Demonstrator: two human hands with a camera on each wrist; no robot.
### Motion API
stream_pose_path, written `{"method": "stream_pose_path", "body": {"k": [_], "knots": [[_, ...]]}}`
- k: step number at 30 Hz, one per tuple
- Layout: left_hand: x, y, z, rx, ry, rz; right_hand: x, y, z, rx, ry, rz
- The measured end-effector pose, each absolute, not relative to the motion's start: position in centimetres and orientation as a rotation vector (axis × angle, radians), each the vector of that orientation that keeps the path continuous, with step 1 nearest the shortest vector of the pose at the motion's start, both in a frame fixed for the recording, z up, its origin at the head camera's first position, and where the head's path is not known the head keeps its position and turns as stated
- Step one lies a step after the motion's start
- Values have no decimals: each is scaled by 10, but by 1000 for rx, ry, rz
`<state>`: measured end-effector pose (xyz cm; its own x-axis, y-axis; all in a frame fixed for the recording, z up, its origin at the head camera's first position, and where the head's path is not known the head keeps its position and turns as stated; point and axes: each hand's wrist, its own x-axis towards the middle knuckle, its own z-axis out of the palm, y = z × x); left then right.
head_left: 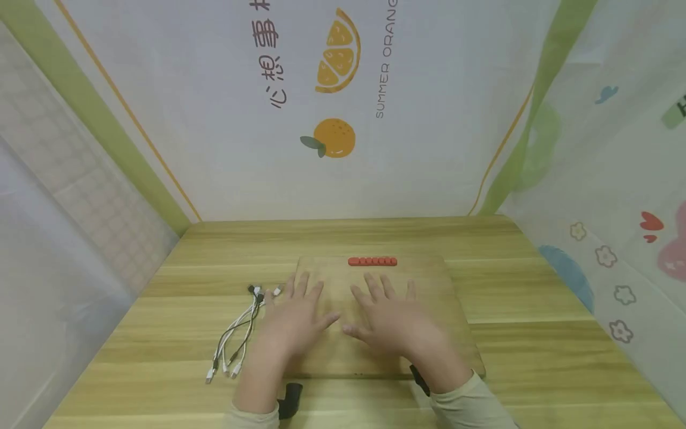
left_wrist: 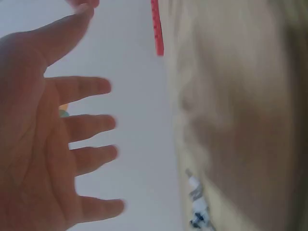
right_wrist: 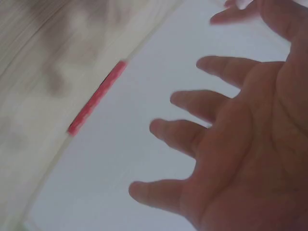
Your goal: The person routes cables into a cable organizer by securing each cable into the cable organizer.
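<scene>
My left hand (head_left: 295, 325) is held palm down over the left part of a wooden board (head_left: 445, 304), its fingers spread and holding nothing. Beside it, my right hand (head_left: 393, 325) also spreads its fingers over the board, the two thumbs close to each other. Both wrist views show bare palms raised off the surface. Beyond the fingertips, a red notched strip, like a cable clip holder (head_left: 372, 261), lies at the board's far edge. Several short white and black USB cables (head_left: 236, 328) lie in a loose bundle left of the left hand, which hides part of them.
The wood-grain table (head_left: 536, 357) extends around the board on all sides. A white printed cloth (head_left: 429, 149) hangs at the table's far edge, with more cloth (head_left: 616, 196) along the right side. Black straps (head_left: 290, 400) show by the wrists.
</scene>
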<state>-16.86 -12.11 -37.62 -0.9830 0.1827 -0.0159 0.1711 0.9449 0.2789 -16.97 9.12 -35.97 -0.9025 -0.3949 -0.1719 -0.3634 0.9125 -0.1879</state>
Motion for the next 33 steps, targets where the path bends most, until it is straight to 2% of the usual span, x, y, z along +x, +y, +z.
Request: {"method": "stream_pose_path", "body": {"k": [6, 15, 25, 33], "knots": [[-178, -157, -364, 250, 2979, 358, -168, 71, -359, -708, 2809, -101], [-212, -213, -357, 255, 2921, 297, -163, 44, -357, -869, 2761, 38], [-232, -228, -353, 269, 2843, 261, -156, 2, -361, -1166, 2745, 203], [-240, -241, -358, 310, 2832, 185, -148, -40, -376, -1279, 2689, 319]]}}
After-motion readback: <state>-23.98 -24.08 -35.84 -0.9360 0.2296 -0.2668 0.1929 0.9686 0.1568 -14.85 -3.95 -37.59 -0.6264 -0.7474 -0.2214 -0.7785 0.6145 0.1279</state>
